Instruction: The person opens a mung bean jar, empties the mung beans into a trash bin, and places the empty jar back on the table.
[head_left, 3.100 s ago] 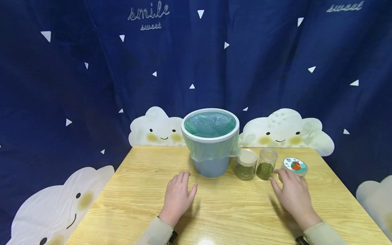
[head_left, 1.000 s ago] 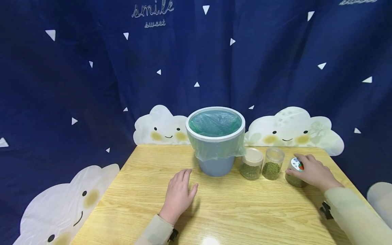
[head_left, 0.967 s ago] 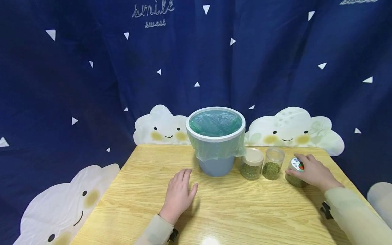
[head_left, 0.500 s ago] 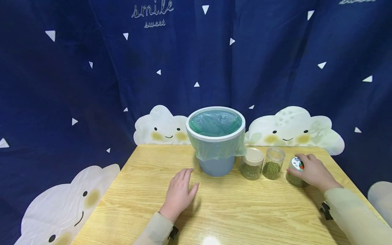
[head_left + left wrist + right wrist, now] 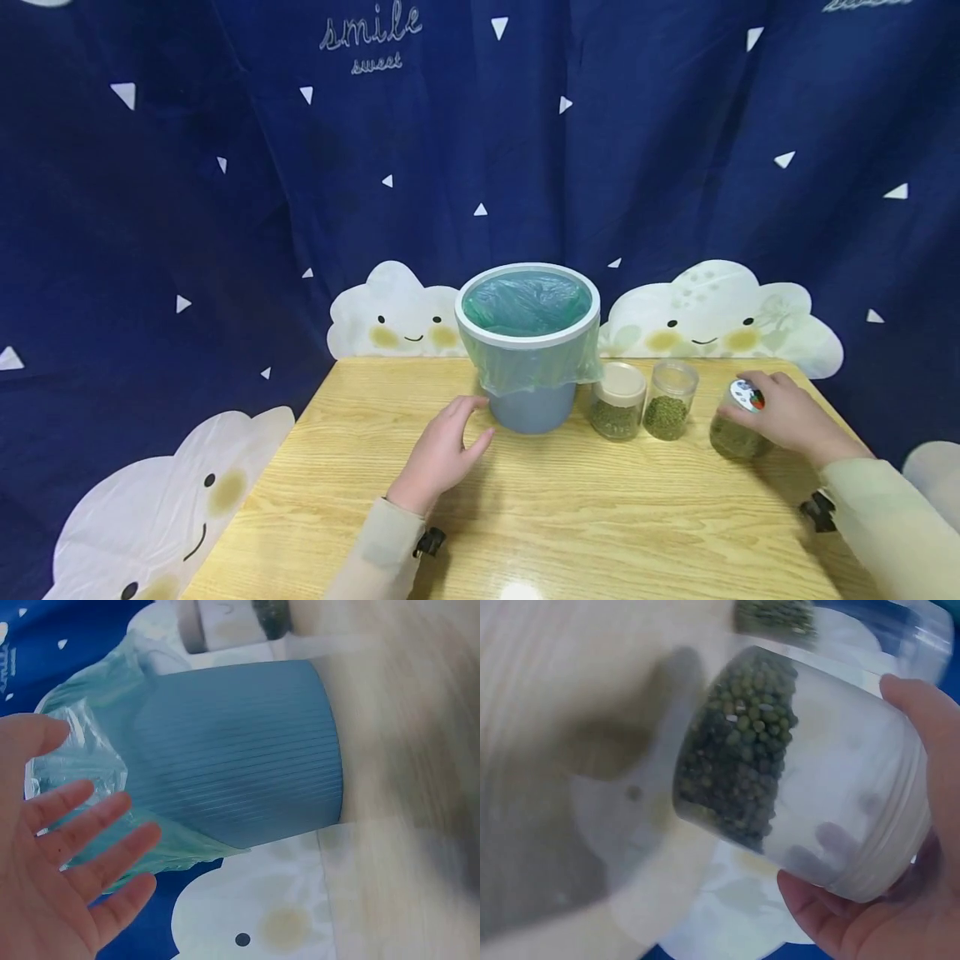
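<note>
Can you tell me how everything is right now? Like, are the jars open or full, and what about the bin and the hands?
Bin: upright, open at the top.
Bag: lining the bin, folded over its rim.
Cream-lidded jar: closed, upright, partly full.
Middle jar: upright, partly full; can't tell if it's lidded.
Held jar: closed, partly full.
Right hand: gripping the held jar.
Left hand: open, holding nothing.

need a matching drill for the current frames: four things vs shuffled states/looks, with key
1. Bin
2. Left hand
3. Right hand
4. Table

A. Grips a clear jar
B. Light wood grain
C. Lined with a green bag
D. Fingers apart, holding nothing

Pairs: 1-C, 2-D, 3-A, 4-B
</note>
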A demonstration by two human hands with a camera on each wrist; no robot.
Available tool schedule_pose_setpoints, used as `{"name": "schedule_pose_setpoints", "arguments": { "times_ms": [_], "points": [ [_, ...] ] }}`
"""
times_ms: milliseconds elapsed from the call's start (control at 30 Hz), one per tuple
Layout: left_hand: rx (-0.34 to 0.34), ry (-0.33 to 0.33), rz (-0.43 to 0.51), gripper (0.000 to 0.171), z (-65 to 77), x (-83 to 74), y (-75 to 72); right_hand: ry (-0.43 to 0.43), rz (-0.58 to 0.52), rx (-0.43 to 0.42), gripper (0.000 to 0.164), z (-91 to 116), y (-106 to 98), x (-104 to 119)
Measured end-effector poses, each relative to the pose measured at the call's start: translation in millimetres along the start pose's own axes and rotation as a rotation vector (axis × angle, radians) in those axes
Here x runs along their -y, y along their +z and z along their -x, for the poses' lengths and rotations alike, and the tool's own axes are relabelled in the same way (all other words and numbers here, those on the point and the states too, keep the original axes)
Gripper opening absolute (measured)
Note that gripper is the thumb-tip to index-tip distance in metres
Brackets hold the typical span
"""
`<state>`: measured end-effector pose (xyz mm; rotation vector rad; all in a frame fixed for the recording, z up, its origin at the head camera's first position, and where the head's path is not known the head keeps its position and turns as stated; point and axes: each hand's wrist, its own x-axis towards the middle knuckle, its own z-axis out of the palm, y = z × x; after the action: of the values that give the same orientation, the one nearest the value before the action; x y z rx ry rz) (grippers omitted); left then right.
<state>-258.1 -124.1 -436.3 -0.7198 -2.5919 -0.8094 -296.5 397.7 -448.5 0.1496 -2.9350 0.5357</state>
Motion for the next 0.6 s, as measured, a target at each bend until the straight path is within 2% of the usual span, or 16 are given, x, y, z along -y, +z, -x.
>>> {"name": "schedule_pose_setpoints", "arguments": {
  "times_ms": [167, 367, 600],
  "points": [
    [-0.015, 0.013, 0.062, 0.040, -4.4, -1.0, 0.5, -0.032, 0.007, -0.024, 0.093, 3, -22, 14],
    [-0.089, 0.031, 0.096, 0.039, -5.4, -4.8, 9.5, -0.047, 0.000, -0.038, 0.101, 5, -45, 36],
    [-0.142, -0.002, 0.149, 0.038, -10.2, -12.6, 9.3, -0.149, -0.021, -0.127, 0.083, 8, -61, 64]
  ]
}}
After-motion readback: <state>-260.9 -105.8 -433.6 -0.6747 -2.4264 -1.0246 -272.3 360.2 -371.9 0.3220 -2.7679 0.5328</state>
